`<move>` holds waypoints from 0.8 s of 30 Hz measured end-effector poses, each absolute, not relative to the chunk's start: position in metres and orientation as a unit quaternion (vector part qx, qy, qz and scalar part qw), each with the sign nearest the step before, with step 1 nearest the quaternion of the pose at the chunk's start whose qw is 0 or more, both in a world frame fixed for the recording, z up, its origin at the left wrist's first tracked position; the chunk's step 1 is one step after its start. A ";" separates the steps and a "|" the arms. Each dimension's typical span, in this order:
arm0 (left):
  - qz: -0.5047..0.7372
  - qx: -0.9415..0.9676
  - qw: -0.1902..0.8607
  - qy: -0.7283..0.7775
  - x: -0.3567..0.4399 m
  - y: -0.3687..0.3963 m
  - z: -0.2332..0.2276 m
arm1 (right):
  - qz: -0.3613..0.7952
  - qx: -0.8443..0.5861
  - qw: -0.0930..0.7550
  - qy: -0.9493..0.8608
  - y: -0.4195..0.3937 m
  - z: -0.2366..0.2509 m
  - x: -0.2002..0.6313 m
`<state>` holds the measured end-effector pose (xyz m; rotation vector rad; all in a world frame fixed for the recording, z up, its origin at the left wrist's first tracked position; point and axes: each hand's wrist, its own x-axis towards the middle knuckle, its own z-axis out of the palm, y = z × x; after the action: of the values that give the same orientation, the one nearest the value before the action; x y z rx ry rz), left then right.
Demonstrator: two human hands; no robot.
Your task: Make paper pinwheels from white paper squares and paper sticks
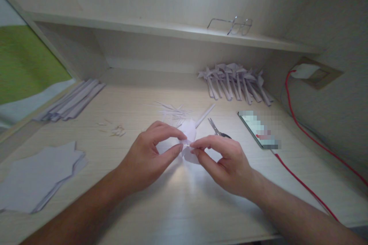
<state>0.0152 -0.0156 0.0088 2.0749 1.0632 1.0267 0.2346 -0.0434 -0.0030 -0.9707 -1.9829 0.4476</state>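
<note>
A white paper pinwheel (189, 128) is held up over the desk between my two hands, its curved blades partly hidden by fingers. My left hand (153, 151) pinches it near the centre with thumb and forefinger. From the other side, my right hand (222, 157) is closed with its fingertips at a thin white sliver by the pinwheel's middle. Just beyond lie a narrow rolled paper stick (205, 115) and a heap of thin white strips (174, 111). Scissors (217, 129) rest behind my right hand, their handles partly covered.
Several paper pinwheels on sticks (232, 78) lie at the back right. Rolled paper tubes (73, 99) and a stack of paper sheets (40, 176) are at left, with small scraps (117, 130) nearby. A phone (254, 126) with a red cable (304, 187) lies right; glasses (240, 26) sit on the shelf.
</note>
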 end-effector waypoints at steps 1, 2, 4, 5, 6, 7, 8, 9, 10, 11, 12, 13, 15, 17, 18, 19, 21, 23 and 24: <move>0.390 0.775 0.296 0.401 0.016 -0.016 0.009 | 0.185 -0.391 0.427 -0.794 -0.044 -0.003 0.234; 0.393 0.771 0.299 0.402 0.016 -0.016 0.009 | 0.191 -0.391 0.424 -0.795 -0.044 -0.003 0.234; 0.396 0.767 0.306 0.402 0.017 -0.017 0.009 | 0.199 -0.388 0.420 -0.796 -0.044 -0.002 0.234; 0.397 0.765 0.309 0.402 0.017 -0.017 0.009 | 0.201 -0.387 0.420 -0.796 -0.044 -0.002 0.234; 0.398 0.763 0.312 0.402 0.017 -0.017 0.009 | 0.201 -0.386 0.421 -0.796 -0.044 -0.002 0.234; 0.399 0.762 0.314 0.403 0.017 -0.017 0.009 | 0.201 -0.385 0.421 -0.796 -0.044 -0.002 0.234; 0.399 0.760 0.316 0.404 0.017 -0.017 0.010 | 0.199 -0.384 0.422 -0.797 -0.044 -0.002 0.234; 0.400 0.759 0.316 0.404 0.017 -0.017 0.010 | 0.197 -0.382 0.423 -0.798 -0.044 -0.002 0.234; 0.402 0.759 0.316 0.403 0.017 -0.017 0.010 | 0.195 -0.381 0.423 -0.798 -0.044 -0.002 0.234; 0.404 0.759 0.317 0.402 0.017 -0.017 0.010 | 0.192 -0.382 0.422 -0.799 -0.044 -0.002 0.234; 0.406 0.758 0.317 0.400 0.017 -0.017 0.010 | 0.188 -0.384 0.421 -0.800 -0.044 -0.002 0.233; 0.407 0.758 0.319 0.398 0.017 -0.017 0.010 | 0.184 -0.385 0.420 -0.801 -0.044 -0.002 0.233; 0.408 0.755 0.325 0.397 0.016 -0.017 0.009 | 0.179 -0.385 0.417 -0.803 -0.045 -0.002 0.234; 0.404 0.753 0.333 0.398 0.016 -0.017 0.009 | 0.181 -0.381 0.416 -0.805 -0.046 -0.002 0.234; 0.402 0.753 0.334 0.399 0.016 -0.017 0.009 | 0.183 -0.381 0.416 -0.805 -0.046 -0.002 0.234; 0.401 0.754 0.335 0.399 0.016 -0.017 0.008 | 0.186 -0.382 0.416 -0.804 -0.047 -0.001 0.234; 0.398 0.755 0.335 0.399 0.015 -0.018 0.008 | 0.192 -0.384 0.415 -0.802 -0.047 -0.001 0.234; 0.397 0.754 0.340 0.397 0.014 -0.019 0.007 | 0.200 -0.384 0.417 -0.799 -0.046 0.000 0.233; 0.398 0.753 0.343 0.396 0.014 -0.019 0.007 | 0.204 -0.383 0.418 -0.798 -0.046 0.000 0.233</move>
<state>0.0141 -0.0187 0.0073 1.9571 1.0293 1.0343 0.2332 -0.0462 0.0003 -0.9607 -2.0017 0.5124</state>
